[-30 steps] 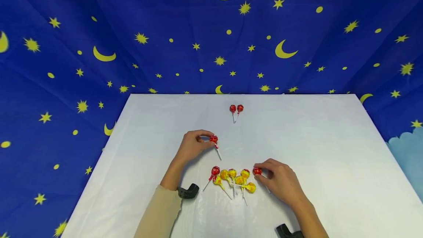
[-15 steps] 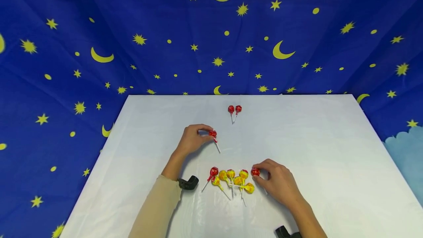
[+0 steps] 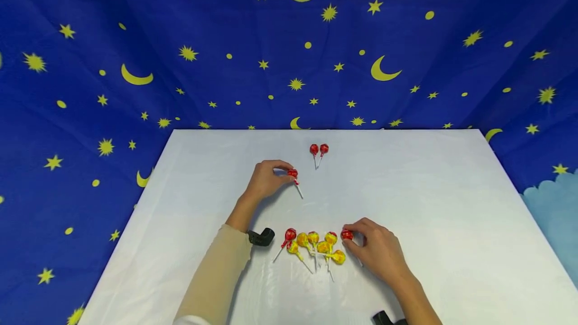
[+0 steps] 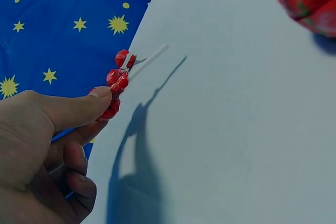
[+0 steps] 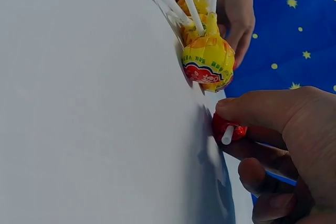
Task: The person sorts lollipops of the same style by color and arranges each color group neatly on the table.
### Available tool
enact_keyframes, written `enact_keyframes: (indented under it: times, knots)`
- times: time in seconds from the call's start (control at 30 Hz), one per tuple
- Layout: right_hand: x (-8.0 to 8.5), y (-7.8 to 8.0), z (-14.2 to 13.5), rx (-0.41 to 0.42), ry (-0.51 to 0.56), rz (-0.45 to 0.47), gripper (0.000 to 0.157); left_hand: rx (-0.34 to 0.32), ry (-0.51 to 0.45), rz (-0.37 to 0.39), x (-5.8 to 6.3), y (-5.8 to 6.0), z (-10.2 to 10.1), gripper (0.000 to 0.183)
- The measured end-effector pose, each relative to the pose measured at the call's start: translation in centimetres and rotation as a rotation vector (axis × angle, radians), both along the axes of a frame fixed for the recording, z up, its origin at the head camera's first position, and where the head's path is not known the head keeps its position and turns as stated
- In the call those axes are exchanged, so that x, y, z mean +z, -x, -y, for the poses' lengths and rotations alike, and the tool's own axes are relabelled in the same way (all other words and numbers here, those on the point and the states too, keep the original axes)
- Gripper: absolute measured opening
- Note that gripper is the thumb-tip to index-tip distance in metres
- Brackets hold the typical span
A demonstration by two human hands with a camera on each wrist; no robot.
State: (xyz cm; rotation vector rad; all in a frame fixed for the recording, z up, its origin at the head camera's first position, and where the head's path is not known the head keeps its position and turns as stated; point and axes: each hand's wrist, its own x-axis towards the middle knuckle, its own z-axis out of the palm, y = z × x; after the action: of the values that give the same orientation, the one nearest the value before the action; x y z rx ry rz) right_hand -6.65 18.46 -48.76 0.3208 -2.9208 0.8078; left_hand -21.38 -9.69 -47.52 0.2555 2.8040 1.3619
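Observation:
My left hand [image 3: 267, 180] pinches a red-wrapped lollipop [image 3: 293, 173] by its head between thumb and forefinger, its white stick pointing down and right. In the left wrist view the thumb presses the red wrapper [image 4: 109, 106], and the stick's shadow falls on the white surface. Past it lie two red lollipops [image 3: 314, 149] side by side, sticks converging. My right hand [image 3: 380, 248] pinches another red lollipop [image 5: 229, 128] by its head, just right of a cluster of yellow lollipops [image 3: 322, 248]. At the cluster's left end rests one more red lollipop [image 3: 290, 234].
The white table [image 3: 406, 174] reaches back to a blue curtain [image 3: 253, 84] with yellow moons and stars, which also hangs on both sides. Dark wrist-worn devices [image 3: 262, 237] sit at both wrists. Several of the cluster's lollipops overlap with crossed sticks.
My left hand has carried its red lollipop farther back, closer to the two red ones at the rear. The right hand stays beside the cluster, still pinching its lollipop. The head view shifts slightly.

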Motion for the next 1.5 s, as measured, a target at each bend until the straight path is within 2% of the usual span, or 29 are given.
enact_keyframes:
  times: [0.13, 0.4, 0.77, 0.9, 1.17, 1.5]
  knots:
    - [-0.1, 0.0, 0.3, -0.002, -0.002, -0.015, 0.022, 0.006, 0.004, 0.018, 0.1, 0.5, 0.1, 0.022]
    - [0.1, 0.1, 0.2, -0.008, -0.008, -0.012, 0.023, 0.000, 0.026, -0.015, 0.2, 2.0, -0.9, 0.021]
    - [0.1, 0.2, 0.4, -0.003, -0.020, -0.006, 0.024, 0.027, 0.001, -0.001, 0.4, 3.5, -1.5, 0.021]
    - [0.0, -0.1, 0.4, -0.005, -0.033, -0.001, 0.024, 0.021, -0.007, 0.030, 0.3, 3.6, -1.7, 0.021]
    - [0.4, 0.1, 0.6, 0.015, -0.067, -0.051, 0.024, 0.016, 0.005, 0.020, 0.5, 4.4, -2.0, 0.021]
    - [0.2, -0.3, 0.4, -0.004, -0.086, -0.099, 0.025, 0.012, 0.023, 0.032, 0.2, 4.7, -2.5, 0.021]
